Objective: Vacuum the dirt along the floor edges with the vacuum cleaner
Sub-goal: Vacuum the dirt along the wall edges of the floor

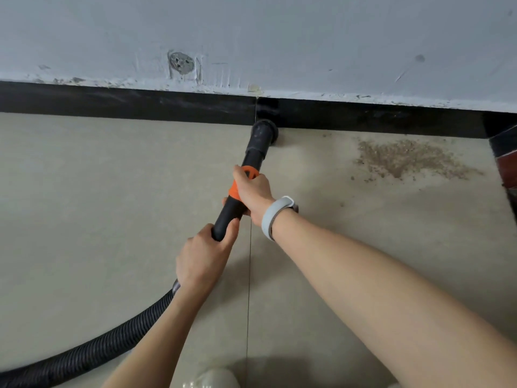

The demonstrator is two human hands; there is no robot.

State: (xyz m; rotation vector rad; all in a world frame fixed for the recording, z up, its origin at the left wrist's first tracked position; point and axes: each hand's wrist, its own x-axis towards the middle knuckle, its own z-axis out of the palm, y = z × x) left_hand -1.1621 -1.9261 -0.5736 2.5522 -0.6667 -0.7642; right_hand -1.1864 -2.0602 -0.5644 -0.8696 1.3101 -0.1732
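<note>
A black vacuum wand (253, 158) with an orange collar (234, 190) points at the black skirting board (126, 103). Its round nozzle (264, 129) sits on the beige tile floor right against the skirting. My right hand (253, 191) grips the wand at the orange collar. My left hand (202, 257) grips the wand's rear end, where the ribbed black hose (92, 351) joins. A patch of brown dirt (408, 159) lies on the floor to the right of the nozzle, near the skirting.
A pale grey wall (307, 46) with a patched hole (181, 63) rises above the skirting. A dark red and black corner piece (506, 158) juts in at the right edge. A tile joint (249, 275) runs toward me. A pale shoe tip (215, 378) shows at the bottom.
</note>
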